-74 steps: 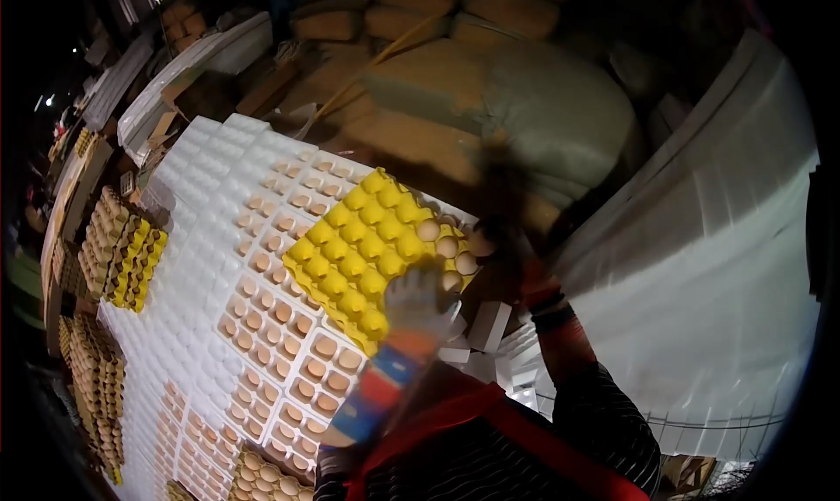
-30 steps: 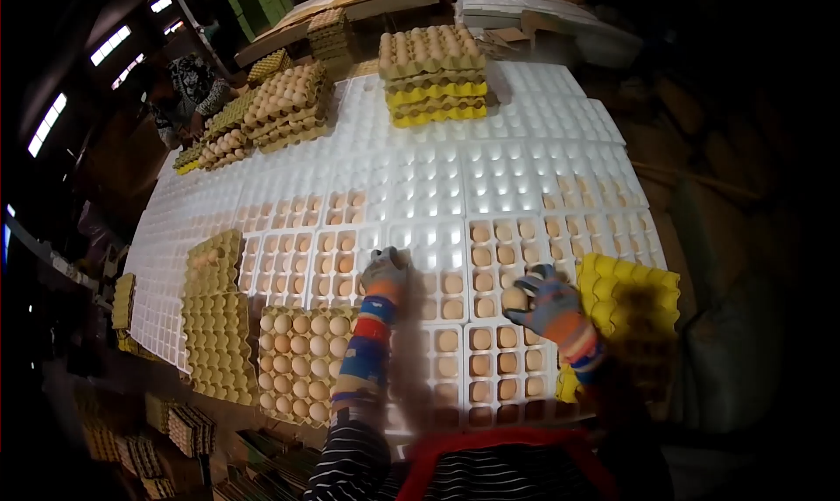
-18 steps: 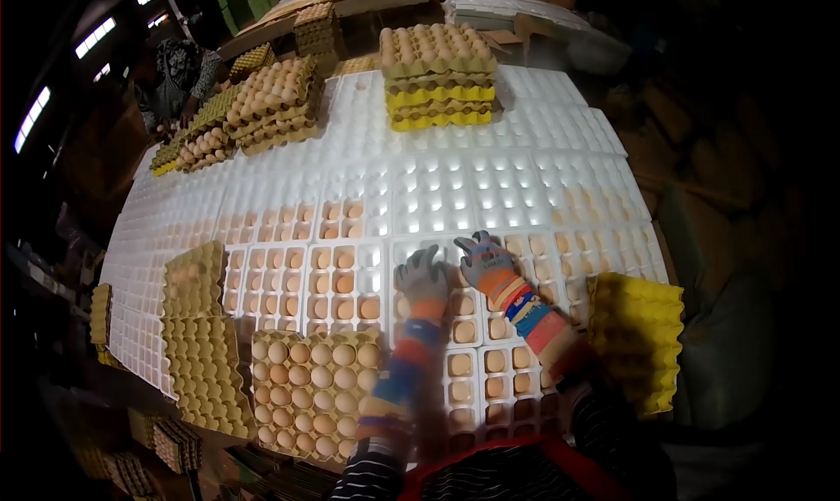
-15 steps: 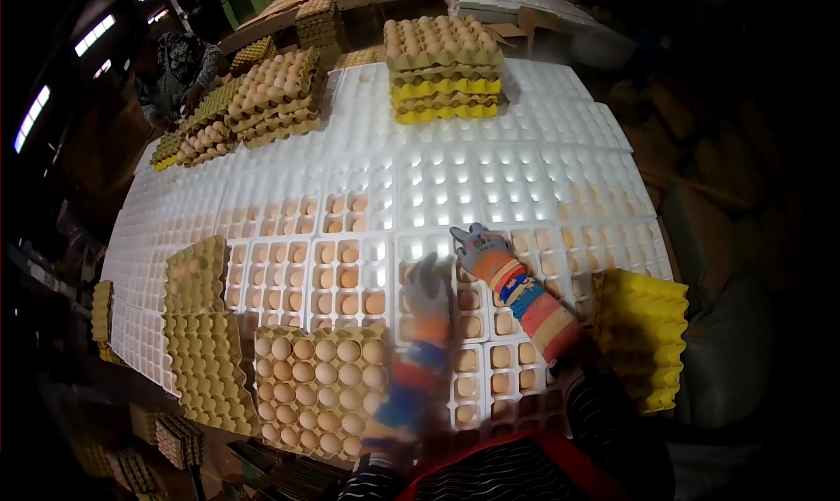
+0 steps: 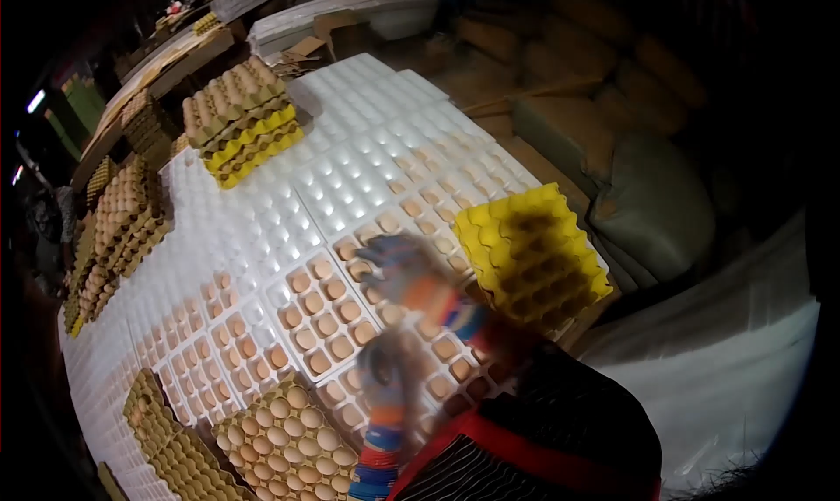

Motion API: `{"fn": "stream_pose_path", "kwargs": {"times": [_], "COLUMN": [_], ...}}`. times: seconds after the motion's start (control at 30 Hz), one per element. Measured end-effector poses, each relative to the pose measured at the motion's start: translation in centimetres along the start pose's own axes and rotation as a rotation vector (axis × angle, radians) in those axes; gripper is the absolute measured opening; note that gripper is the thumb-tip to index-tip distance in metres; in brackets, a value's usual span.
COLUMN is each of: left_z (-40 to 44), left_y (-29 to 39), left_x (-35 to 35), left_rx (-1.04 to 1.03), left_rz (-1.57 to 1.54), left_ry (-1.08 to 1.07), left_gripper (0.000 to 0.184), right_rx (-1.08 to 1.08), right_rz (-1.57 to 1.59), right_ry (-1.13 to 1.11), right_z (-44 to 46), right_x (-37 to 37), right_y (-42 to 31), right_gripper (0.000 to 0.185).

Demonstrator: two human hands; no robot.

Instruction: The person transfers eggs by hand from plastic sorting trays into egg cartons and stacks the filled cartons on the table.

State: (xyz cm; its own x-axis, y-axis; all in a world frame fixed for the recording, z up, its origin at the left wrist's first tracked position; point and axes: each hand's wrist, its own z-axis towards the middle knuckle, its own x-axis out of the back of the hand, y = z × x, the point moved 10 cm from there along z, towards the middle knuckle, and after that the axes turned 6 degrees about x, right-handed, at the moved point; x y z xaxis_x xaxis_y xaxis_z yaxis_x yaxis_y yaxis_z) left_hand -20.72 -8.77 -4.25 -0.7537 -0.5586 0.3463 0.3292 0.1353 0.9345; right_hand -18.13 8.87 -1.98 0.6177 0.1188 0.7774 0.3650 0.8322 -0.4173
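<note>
My right hand (image 5: 404,272), in a grey glove with a striped cuff, reaches over the white foam egg trays (image 5: 308,254). Its fingers point left and look spread, with nothing visible in them. Nearer my body, my left hand (image 5: 385,370) hovers above the foam cells; motion smears its fingers, so what it may hold is hidden. Brown eggs (image 5: 326,324) fill the foam tray beside both hands. A pulp tray full of eggs (image 5: 284,440) lies to the left of my left hand. Close by on the right are yellow egg trays (image 5: 534,256), partly in shadow.
Loaded egg trays (image 5: 245,120) are stacked at the back, with more stacks (image 5: 122,230) at the far left. Pulp trays (image 5: 179,440) lie at the near left. Filled sacks (image 5: 652,208) stand beyond the table's right edge.
My view has swung right, so the table appears rotated and the yellow trays sit nearer the middle. Both hands have shifted; the right now points left across the cells, over a filled area.
</note>
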Motion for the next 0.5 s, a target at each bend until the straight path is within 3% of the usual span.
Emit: {"fn": "stream_pose_path", "kwargs": {"times": [0.03,0.07,0.1,0.2,0.23,0.33,0.4,0.5], "left_z": [-0.3,-0.8,-1.3,-3.4,-3.7,-4.7,-4.9,-3.9], "left_y": [3.8,4.7,3.3,0.1,-1.1,-0.7,-0.2,0.0], "left_x": [-1.0,-3.0,-6.3,-16.1,-19.1,-22.3,-22.7,-22.4], "left_rx": [0.017,-0.027,-0.007,-0.04,0.116,0.204,0.234,0.192], "left_rz": [-0.201,-0.265,-0.125,0.062,0.199,0.282,0.39,0.238], "left_ry": [-0.041,-0.118,-0.231,-0.477,-0.571,-0.592,-0.613,-0.501], "left_gripper": [0.027,0.033,0.037,0.065,0.072,0.083,0.088,0.088], "right_rx": [0.003,-0.148,-0.24,-0.433,-0.471,-0.511,-0.523,-0.521], "right_rz": [-0.071,-0.059,-0.144,-0.446,-0.483,-0.501,-0.471,-0.332], "right_ry": [0.099,0.306,0.32,0.168,0.091,-0.043,-0.033,0.088], "right_z": [-2.2,-6.4,-9.7,-15.6,-15.9,-14.6,-14.1,-13.7], "right_x": [4.1,8.2,11.9,17.5,17.2,15.3,15.8,16.7], "right_y": [2.5,6.2,10.1,20.8,23.8,28.4,29.6,29.5], "right_gripper": [0.042,0.039,0.039,0.04,0.04,0.04,0.041,0.041]}}
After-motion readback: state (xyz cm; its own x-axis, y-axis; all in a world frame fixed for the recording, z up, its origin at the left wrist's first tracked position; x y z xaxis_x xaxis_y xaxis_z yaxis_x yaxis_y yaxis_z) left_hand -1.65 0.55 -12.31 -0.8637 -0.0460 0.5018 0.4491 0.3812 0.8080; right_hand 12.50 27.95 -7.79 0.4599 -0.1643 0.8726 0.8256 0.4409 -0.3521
